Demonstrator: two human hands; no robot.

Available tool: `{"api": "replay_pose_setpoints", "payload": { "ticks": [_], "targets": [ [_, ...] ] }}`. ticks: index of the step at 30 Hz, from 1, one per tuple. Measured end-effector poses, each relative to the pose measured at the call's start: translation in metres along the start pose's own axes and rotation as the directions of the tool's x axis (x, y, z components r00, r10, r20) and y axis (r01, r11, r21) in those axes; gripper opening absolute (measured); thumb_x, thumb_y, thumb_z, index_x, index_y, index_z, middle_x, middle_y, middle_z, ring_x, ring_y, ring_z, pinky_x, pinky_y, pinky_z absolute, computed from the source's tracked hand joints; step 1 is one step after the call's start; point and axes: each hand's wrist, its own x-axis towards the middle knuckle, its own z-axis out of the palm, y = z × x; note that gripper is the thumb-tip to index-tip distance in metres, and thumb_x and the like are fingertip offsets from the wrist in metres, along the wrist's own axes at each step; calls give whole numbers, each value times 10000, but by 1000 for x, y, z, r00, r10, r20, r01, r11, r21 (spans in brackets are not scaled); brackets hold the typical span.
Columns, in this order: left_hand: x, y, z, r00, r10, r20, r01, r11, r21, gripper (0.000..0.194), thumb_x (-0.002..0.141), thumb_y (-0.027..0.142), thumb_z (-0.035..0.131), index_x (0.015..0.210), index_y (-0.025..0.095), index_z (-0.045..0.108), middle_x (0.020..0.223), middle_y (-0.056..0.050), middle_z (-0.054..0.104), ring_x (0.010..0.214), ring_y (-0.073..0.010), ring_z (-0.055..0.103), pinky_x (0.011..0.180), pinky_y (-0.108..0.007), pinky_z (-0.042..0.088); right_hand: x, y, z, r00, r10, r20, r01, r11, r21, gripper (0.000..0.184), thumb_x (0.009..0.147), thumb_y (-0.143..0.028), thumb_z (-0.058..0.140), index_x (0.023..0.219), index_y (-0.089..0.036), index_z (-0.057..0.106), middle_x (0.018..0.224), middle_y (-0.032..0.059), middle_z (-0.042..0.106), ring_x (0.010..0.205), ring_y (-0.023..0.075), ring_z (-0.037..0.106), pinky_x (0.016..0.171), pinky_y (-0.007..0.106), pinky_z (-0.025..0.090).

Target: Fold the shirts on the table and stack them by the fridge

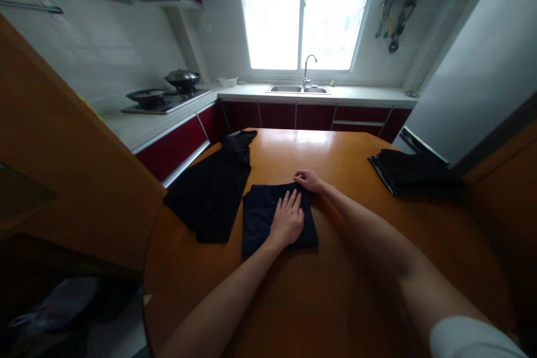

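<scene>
A dark navy garment, folded into a rough square, lies in the middle of the wooden table. My left hand rests flat on top of it, fingers stretched out. At its far right corner, my right hand has its fingers curled and pinches the cloth's edge. To the left, a black garment is spread out, with its narrower, bunched end pointing away from me. What kind of clothing the folded piece is cannot be made out.
Folded black clothes lie at the table's right side, near the refrigerator. Beyond the table, a counter carries a sink. Pans sit on the stove at left. A wooden door panel stands close on the left.
</scene>
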Motion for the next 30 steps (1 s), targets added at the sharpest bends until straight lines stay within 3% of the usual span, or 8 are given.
{"api": "replay_pose_setpoints", "payload": {
  "ticks": [5, 9, 12, 15, 18, 24, 30],
  "targets": [
    [1, 0, 3, 1000, -31, 3, 30, 999, 23, 591, 1016, 312, 280, 1552, 69, 339, 1647, -100, 258, 1537, -268, 176, 1243, -487, 179, -7, -4, 2, 998, -38, 45, 46, 980, -193, 212, 961, -272, 527, 1056, -189, 698, 988, 74, 750, 990, 213, 643, 1025, 378, 341],
    [1, 1, 4, 999, -43, -5, 43, 998, 35, 607, 1012, 320, 285, 1552, 46, 325, 1648, -125, 238, 1538, -269, 175, 1244, -492, 162, -11, -9, -2, 999, -18, 30, 26, 953, -302, 297, 939, -395, 597, 1159, -210, 667, 1225, 127, 682, 1235, 290, 519, 1093, 471, 251],
    [1, 1, 3, 998, -59, 3, 59, 998, 33, 611, 1007, 326, 296, 1551, 49, 329, 1648, -135, 234, 1541, -270, 162, 1245, -490, 152, -11, -16, -7, 997, 48, -57, -65, 938, -340, 373, 969, -427, 535, 1237, -192, 645, 1297, 157, 635, 1249, 314, 508, 1077, 485, 294],
    [1, 2, 3, 997, -74, 5, 74, 997, 23, 616, 1003, 333, 308, 1552, 56, 329, 1649, -137, 227, 1543, -269, 151, 1244, -490, 150, -18, -27, -5, 974, 110, -196, -172, 927, -334, 448, 1032, -330, 341, 1367, -148, 575, 1357, 184, 592, 1253, 305, 521, 1069, 442, 341],
    [1, 2, 6, 998, -68, -5, 68, 997, 25, 609, 999, 314, 313, 1563, 86, 315, 1649, -132, 234, 1543, -265, 155, 1240, -496, 149, -40, -41, 10, 958, 93, -272, -182, 929, -322, 518, 1009, -229, 288, 1480, -112, 468, 1502, 177, 484, 1402, 287, 394, 1151, 420, 274],
    [3, -14, 5, 1000, -4, 5, 3, 996, 92, 616, 969, 247, 348, 1563, 86, 320, 1646, -127, 255, 1542, -276, 150, 1233, -506, 139, -83, -55, 42, 993, 89, -78, -109, 947, -302, 581, 1016, -316, 272, 1529, -70, 389, 1635, 169, 279, 1531, 288, 181, 1211, 520, 174],
    [9, -50, -9, 989, -123, -85, 134, 981, 137, 566, 1023, 354, 318, 1555, 169, 369, 1620, -88, 337, 1517, -293, 230, 1229, -545, 132, -84, -52, 41, 994, 111, -18, -109, 906, -410, 676, 990, -396, 363, 1567, -52, 292, 1657, 176, 182, 1546, 284, 103, 1229, 526, 96]
  ]
}}
